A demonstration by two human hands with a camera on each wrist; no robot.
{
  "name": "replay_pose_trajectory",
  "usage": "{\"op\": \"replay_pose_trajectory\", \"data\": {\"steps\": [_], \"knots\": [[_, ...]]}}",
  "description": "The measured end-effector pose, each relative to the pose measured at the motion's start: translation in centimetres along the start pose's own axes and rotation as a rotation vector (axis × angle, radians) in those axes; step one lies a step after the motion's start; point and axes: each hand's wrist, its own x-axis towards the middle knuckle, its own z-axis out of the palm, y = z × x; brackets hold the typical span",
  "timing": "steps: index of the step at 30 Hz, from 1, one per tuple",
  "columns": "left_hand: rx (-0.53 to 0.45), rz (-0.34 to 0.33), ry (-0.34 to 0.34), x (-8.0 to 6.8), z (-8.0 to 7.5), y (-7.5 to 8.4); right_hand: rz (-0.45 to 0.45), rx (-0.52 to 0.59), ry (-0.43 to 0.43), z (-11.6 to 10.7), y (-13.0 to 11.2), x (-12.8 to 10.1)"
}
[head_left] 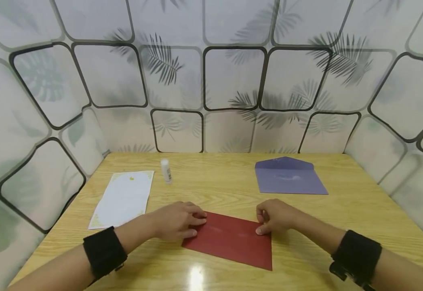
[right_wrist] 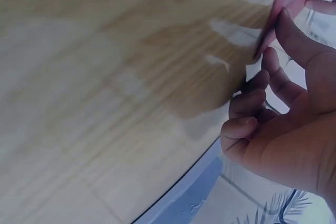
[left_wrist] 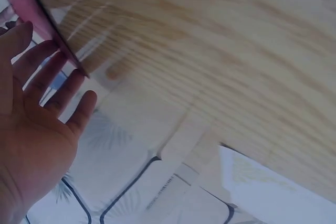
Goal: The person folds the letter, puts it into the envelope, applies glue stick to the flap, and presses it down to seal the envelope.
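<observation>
Head view: your left hand point(head_left: 176, 221) lies flat, fingers straight, pressing the left end of the red envelope point(head_left: 233, 240) on the table point(head_left: 342, 210). Your right hand point(head_left: 274, 216) pinches its top right corner with curled fingers. Paper point(head_left: 124, 198), glue stick point(head_left: 166, 170) and purple envelope point(head_left: 287, 176) sit behind.

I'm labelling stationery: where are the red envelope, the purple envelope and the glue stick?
red envelope point(head_left: 233, 242): head view, middle of its face.
purple envelope point(head_left: 287, 180): head view, body below the flap.
glue stick point(head_left: 166, 170): head view, middle of the tube.
</observation>
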Motion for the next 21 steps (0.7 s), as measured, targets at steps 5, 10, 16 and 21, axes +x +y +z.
{"op": "replay_pose_trajectory", "data": {"steps": [5,10,16,21], "knots": [[0.088,0.024,0.033,1.4,-0.4,1.4,0.042,-0.025,-0.063,-0.4,-1.3,1.1],[0.23,0.062,0.024,3.2,-0.1,3.2,0.079,-0.063,-0.115,-0.6,-2.8,2.5],[0.281,0.058,0.01,3.7,-0.3,3.8,0.023,-0.069,-0.063,0.2,-3.5,2.7],[0.218,0.059,0.0,2.3,-0.4,2.1,0.033,0.0,-0.043,0.0,-2.4,1.4]]}}
